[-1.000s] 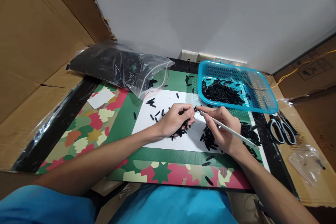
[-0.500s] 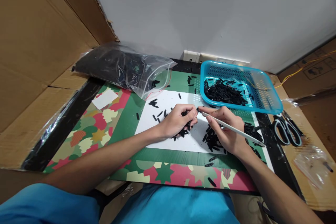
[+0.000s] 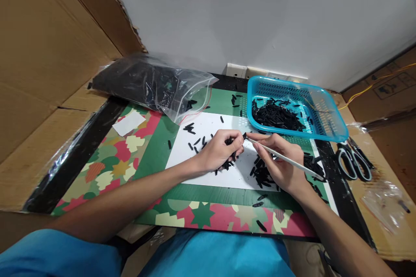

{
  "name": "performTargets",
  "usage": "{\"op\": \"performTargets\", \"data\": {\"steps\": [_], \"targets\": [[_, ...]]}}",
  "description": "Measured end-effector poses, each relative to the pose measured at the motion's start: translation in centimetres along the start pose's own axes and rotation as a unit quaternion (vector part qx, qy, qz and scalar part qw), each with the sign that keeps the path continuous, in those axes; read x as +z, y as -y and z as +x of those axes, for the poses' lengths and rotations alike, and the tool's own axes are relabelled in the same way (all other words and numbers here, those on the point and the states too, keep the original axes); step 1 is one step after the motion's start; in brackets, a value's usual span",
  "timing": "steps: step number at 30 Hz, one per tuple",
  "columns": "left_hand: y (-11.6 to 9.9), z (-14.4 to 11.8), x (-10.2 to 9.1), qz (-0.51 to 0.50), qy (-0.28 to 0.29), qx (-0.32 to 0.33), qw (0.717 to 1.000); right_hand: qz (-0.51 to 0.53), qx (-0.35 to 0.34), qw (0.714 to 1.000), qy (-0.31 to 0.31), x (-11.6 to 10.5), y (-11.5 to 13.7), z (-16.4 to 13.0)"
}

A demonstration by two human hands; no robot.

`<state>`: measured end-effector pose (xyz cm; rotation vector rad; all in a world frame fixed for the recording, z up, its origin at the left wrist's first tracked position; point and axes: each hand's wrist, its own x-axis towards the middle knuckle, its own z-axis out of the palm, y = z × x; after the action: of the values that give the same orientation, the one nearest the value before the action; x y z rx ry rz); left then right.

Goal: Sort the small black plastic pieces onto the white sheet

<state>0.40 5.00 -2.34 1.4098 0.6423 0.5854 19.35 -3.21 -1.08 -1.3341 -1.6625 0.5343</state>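
Note:
My left hand (image 3: 225, 149) is closed around several small black pieces (image 3: 229, 141), one of them pinched at the fingertips. In my right hand (image 3: 282, 156) is a thin white stick-like tool (image 3: 292, 162), gripped like a pen. Its tip touches or nearly touches the black piece (image 3: 245, 136) at my left fingertips. Both hands are over a white sheet (image 3: 182, 169) in the middle of the table. Black slivers (image 3: 261, 175) lie in a pile under my right hand, and more are under my left. What exactly the black pieces are, I cannot tell.
A blue plastic basket (image 3: 341, 130) with many black pieces stands at the back right. A clear zip bag (image 3: 149, 86) full of dark material lies at the back left. Scissors (image 3: 353, 162) and a small plastic bag (image 3: 385, 203) rest on cardboard at the right. A cardboard wall (image 3: 48, 52) rises at the left.
The whole view has shifted very slightly. Both hands keep nearly the same pose, with the white tool's tip still at the black piece.

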Motion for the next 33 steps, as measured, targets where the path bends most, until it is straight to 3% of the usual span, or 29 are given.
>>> {"op": "performTargets", "data": {"steps": [4, 7, 12, 16, 18, 22, 27, 30, 33], "targets": [[0.1, 0.0, 0.0, 0.015, -0.010, 0.002, 1.000, -0.036, -0.019, 0.999, -0.001, 1.0, 0.1, -0.3], [0.0, 0.0, -0.1, 0.021, -0.019, -0.019, 0.999, -0.127, -0.105, 0.986, 0.008, 1.7, -0.1, -0.3], [0.0, -0.1, -0.2, 0.012, -0.037, -0.059, 0.998, -0.322, -0.259, 0.911, 0.011, 2.4, 0.5, -0.1], [0.0, 0.0, -0.1, -0.014, -0.039, -0.076, 0.996, -0.382, -0.279, 0.881, -0.016, 2.8, 0.6, -0.1], [0.0, 0.0, -0.1, -0.028, -0.031, -0.077, 0.996, -0.374, -0.263, 0.889, -0.018, 2.8, 0.1, -0.2], [-0.1, -0.1, -0.2, -0.055, -0.018, -0.069, 0.996, -0.280, -0.224, 0.933, -0.036, 2.5, -1.2, -0.4], [0.2, -0.2, -0.4, -0.080, -0.013, -0.058, 0.995, -0.169, -0.134, 0.975, -0.058, 1.8, -1.7, -0.3], [0.3, -0.1, -0.5, -0.092, -0.015, -0.047, 0.995, -0.182, -0.120, 0.975, -0.042, 0.9, -1.7, 0.0], [0.3, -0.1, -0.5, -0.108, -0.009, -0.046, 0.993, -0.238, -0.152, 0.959, -0.012, 0.0, -1.7, 0.4]]}}
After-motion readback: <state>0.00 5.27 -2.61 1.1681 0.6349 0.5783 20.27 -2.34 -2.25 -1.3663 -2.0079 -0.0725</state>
